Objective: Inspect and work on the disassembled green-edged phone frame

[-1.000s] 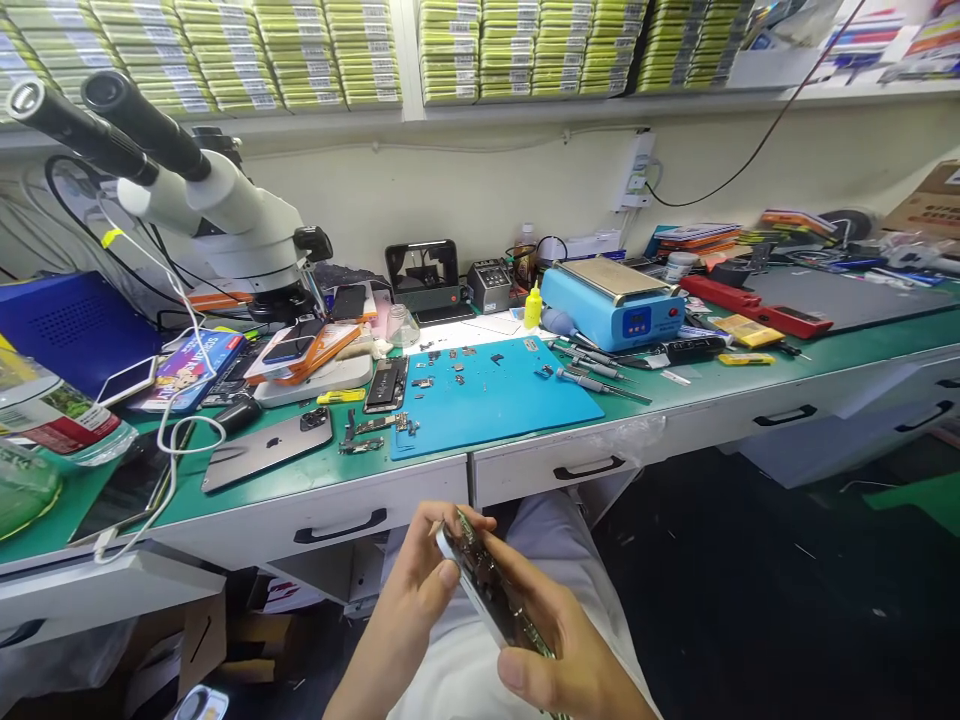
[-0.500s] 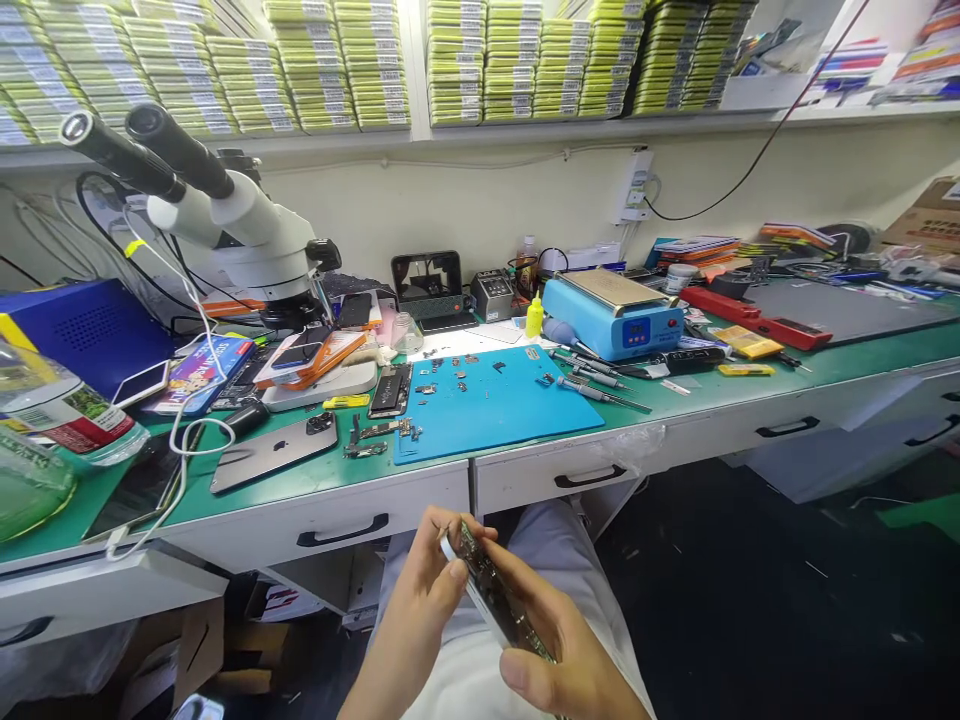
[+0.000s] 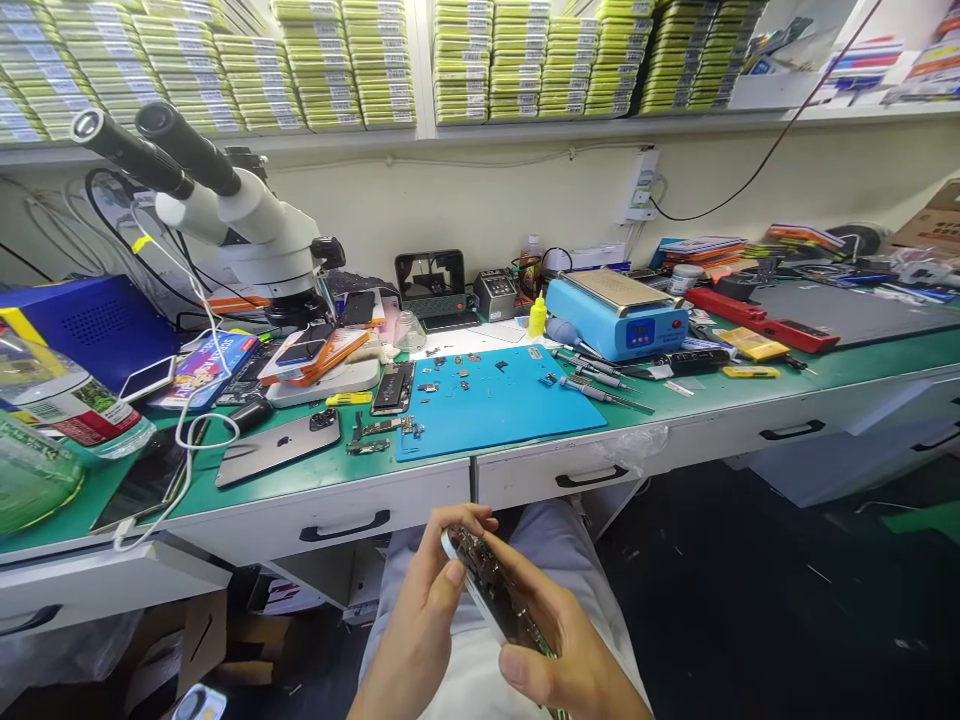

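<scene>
While our left hand [image 3: 424,615] clasps the upper end of the opened phone [image 3: 493,588], our right hand [image 3: 570,650] grips its lower end, fingers along the far side, so both are clamped on it. We hold it tilted above our lap [image 3: 559,550], in front of the bench [image 3: 709,392]. On that bench we see a blue mat [image 3: 510,410] bearing small parts [image 3: 463,373], a grey phone [image 3: 274,450] left of it, a microscope [image 3: 255,235] farther left, and a blue heater [image 3: 615,325] behind the mat's right side.

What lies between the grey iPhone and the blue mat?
In the head view, loose circuit-board pieces lie between the iPhone and the mat, with an opened phone farther back.
</scene>
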Available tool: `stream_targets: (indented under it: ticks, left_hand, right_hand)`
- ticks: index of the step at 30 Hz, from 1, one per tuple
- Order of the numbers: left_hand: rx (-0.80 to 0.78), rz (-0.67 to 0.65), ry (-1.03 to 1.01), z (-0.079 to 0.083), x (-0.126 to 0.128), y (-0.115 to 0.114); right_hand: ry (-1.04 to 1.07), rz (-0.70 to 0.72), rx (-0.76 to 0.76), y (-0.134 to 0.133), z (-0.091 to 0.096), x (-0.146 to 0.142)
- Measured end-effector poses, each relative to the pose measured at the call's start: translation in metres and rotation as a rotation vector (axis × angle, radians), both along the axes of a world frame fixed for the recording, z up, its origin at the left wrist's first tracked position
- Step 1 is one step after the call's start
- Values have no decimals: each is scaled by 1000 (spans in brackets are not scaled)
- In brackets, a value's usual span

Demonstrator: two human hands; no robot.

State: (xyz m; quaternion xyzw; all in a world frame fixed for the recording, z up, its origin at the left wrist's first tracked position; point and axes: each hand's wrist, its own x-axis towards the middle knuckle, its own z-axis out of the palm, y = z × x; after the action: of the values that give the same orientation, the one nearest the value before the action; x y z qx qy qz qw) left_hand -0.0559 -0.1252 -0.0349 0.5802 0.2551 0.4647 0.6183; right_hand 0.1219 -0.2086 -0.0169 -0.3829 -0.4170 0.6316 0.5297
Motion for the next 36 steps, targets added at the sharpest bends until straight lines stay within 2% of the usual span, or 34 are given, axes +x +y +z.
stream_targets:
  ticks: [11,23,28,36]
  left_hand:
    - [-66,-75,-18,24,-8,-6]
    - [-151,-93,-62,14,-8,-2]
    - [-146,-84,-59,15,-6,-2]
    - [-116,0,-29,24,0,-11]
  right_hand:
    - [21,20,55,0,-7,1]
    - [19,34,43,0,3,-3]
    - [17,26,37,1,2,-1]
    - [-12,16,20,2,-1,-1]
